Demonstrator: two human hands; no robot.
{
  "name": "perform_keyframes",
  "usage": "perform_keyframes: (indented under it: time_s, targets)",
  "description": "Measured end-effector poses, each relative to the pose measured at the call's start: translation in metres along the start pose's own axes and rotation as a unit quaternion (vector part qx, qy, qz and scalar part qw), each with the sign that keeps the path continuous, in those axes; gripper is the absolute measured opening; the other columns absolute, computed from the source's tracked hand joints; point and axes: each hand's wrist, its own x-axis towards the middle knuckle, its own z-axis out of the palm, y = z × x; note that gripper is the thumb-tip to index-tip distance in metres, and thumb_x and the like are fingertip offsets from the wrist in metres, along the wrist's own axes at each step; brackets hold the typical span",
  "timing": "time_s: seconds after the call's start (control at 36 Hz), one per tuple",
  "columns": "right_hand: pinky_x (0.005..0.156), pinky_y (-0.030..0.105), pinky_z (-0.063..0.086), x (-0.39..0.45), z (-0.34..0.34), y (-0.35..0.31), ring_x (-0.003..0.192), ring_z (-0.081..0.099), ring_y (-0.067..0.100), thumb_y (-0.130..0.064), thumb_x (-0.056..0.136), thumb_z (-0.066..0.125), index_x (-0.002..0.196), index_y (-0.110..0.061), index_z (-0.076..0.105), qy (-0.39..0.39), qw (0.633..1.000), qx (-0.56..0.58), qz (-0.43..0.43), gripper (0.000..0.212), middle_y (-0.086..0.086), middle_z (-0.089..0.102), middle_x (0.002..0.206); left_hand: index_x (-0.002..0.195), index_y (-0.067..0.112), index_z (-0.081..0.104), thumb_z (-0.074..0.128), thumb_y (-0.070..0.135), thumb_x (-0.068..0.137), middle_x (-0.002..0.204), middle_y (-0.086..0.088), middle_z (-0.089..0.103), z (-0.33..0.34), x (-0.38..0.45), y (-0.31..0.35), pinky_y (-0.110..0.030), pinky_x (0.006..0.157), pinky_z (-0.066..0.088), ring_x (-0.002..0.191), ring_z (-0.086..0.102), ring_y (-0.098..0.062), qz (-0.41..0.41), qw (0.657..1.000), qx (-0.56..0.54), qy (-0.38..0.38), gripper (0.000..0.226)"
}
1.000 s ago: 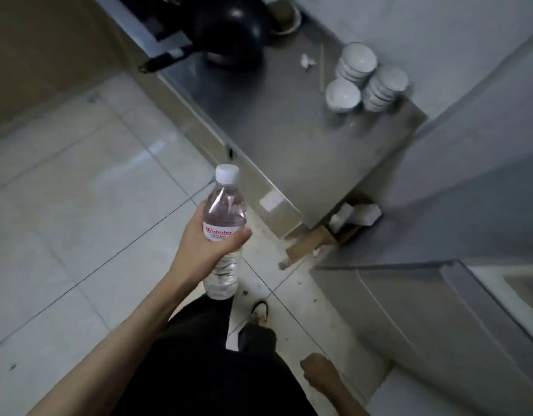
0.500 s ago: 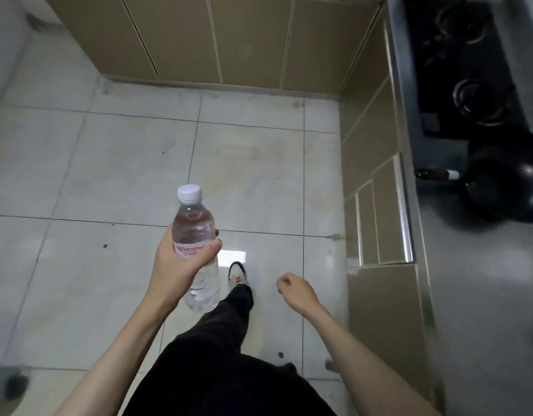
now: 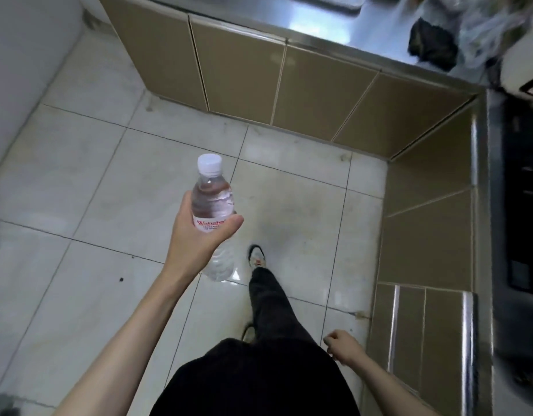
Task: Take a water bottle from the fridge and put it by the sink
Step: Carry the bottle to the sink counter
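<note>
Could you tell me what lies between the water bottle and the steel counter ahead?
In the head view, only bare floor tiles and tan cabinet doors separate the water bottle from the steel counter.

Tiled floor [image 3: 289, 211]: open ahead, bare between wall and cabinets. Tan cabinet fronts [image 3: 319, 94]: barrier ahead and along the right. Steel countertop [image 3: 334, 28]: bare near its edge; dark object [image 3: 433, 46] and plastic bags [image 3: 481, 28] crowd its right end.
</note>
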Motion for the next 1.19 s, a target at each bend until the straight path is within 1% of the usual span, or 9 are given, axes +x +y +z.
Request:
perform_keyframes:
  time_s: [0.14, 0.25, 0.47, 0.61, 0.72, 0.81, 0.97, 1.11, 1.19]
  targets:
    - [0.067, 0.029, 0.038, 0.049, -0.085, -0.126, 0.072, 0.055, 0.023, -0.016, 0.096, 0.050, 0.071, -0.012, 0.051, 0.012, 1.000, -0.016, -0.018, 0.025, 0.013, 0.059, 0.076, 0.131, 0.023, 0.063, 0.089, 0.046, 0.066, 0.116, 0.001, 0.079, -0.021, 0.110, 0.022, -0.029, 0.088, 0.062, 0.100, 0.079, -0.012, -0.008, 0.999, 0.007, 0.043, 0.074]
    - [0.071, 0.030, 0.039, 0.067, -0.149, -0.253, 0.082, 0.056, 0.025, -0.018, 0.099, 0.048, 0.090, -0.009, 0.058, -0.003, 0.998, -0.028, -0.064, 0.017, 0.017, 0.067, 0.096, 0.132, 0.025, 0.062, 0.090, 0.042, 0.066, 0.117, 0.002, 0.079, -0.052, 0.180, 0.045, -0.034, 0.091, 0.063, 0.104, 0.079, -0.016, -0.035, 0.995, -0.002, 0.088, 0.074]
    - [0.067, 0.030, 0.037, 0.072, -0.258, -0.528, 0.073, 0.054, 0.023, -0.019, 0.099, 0.048, 0.085, 0.001, 0.063, 0.015, 0.980, -0.043, -0.196, 0.028, 0.012, 0.058, 0.081, 0.129, 0.027, 0.064, 0.092, 0.041, 0.065, 0.116, -0.001, 0.080, -0.139, 0.304, 0.083, -0.049, 0.100, 0.062, 0.107, 0.080, -0.023, -0.068, 0.983, -0.018, 0.170, 0.071]
    - [0.066, 0.030, 0.040, 0.103, -0.302, -0.667, 0.076, 0.059, 0.022, -0.023, 0.098, 0.050, 0.085, -0.005, 0.064, 0.037, 0.969, -0.013, -0.244, 0.026, 0.006, 0.062, 0.080, 0.126, 0.032, 0.065, 0.092, 0.046, 0.061, 0.113, 0.004, 0.080, -0.184, 0.421, 0.086, -0.036, 0.091, 0.063, 0.096, 0.080, -0.008, -0.078, 0.980, -0.020, 0.180, 0.072]
    - [0.067, 0.031, 0.043, 0.129, -0.331, -0.720, 0.076, 0.057, 0.022, -0.025, 0.101, 0.050, 0.095, -0.003, 0.065, 0.026, 0.984, 0.002, -0.176, 0.027, 0.010, 0.065, 0.084, 0.125, 0.032, 0.065, 0.091, 0.048, 0.059, 0.114, 0.000, 0.078, -0.214, 0.521, 0.102, -0.037, 0.088, 0.064, 0.095, 0.079, -0.010, -0.077, 0.984, -0.016, 0.157, 0.073]
    - [0.066, 0.032, 0.037, 0.141, -0.356, -0.746, 0.072, 0.051, 0.022, -0.020, 0.096, 0.050, 0.081, -0.011, 0.057, 0.014, 0.991, -0.018, -0.131, 0.018, 0.009, 0.057, 0.079, 0.118, 0.036, 0.067, 0.091, 0.046, 0.060, 0.111, 0.001, 0.079, -0.233, 0.598, 0.125, -0.041, 0.088, 0.065, 0.094, 0.079, -0.011, -0.066, 0.989, -0.013, 0.131, 0.063]
    - [0.061, 0.030, 0.044, 0.155, -0.400, -0.782, 0.065, 0.057, 0.024, -0.017, 0.094, 0.051, 0.084, -0.007, 0.063, 0.023, 0.998, 0.007, -0.057, 0.018, 0.008, 0.063, 0.075, 0.117, 0.032, 0.064, 0.090, 0.047, 0.062, 0.107, 0.008, 0.078, -0.260, 0.729, 0.189, -0.035, 0.085, 0.063, 0.092, 0.079, -0.009, -0.025, 0.995, 0.020, 0.091, 0.062]
    - [0.056, 0.027, 0.043, 0.183, -0.436, -0.829, 0.063, 0.055, 0.023, -0.014, 0.095, 0.050, 0.080, -0.010, 0.059, -0.002, 1.000, 0.002, -0.017, 0.017, 0.006, 0.062, 0.069, 0.103, 0.052, 0.061, 0.089, 0.049, 0.062, 0.099, 0.017, 0.077, -0.274, 0.829, 0.220, -0.025, 0.078, 0.059, 0.086, 0.077, -0.001, 0.004, 0.997, 0.022, 0.080, 0.050]
    - [0.055, 0.025, 0.037, 0.205, -0.460, -0.878, 0.062, 0.052, 0.022, -0.010, 0.096, 0.049, 0.083, -0.009, 0.059, -0.009, 1.000, 0.005, -0.007, 0.016, 0.009, 0.061, 0.075, 0.101, 0.051, 0.060, 0.089, 0.047, 0.062, 0.094, 0.020, 0.076, -0.280, 0.884, 0.229, -0.023, 0.076, 0.059, 0.082, 0.076, 0.001, 0.000, 0.997, 0.018, 0.075, 0.048]
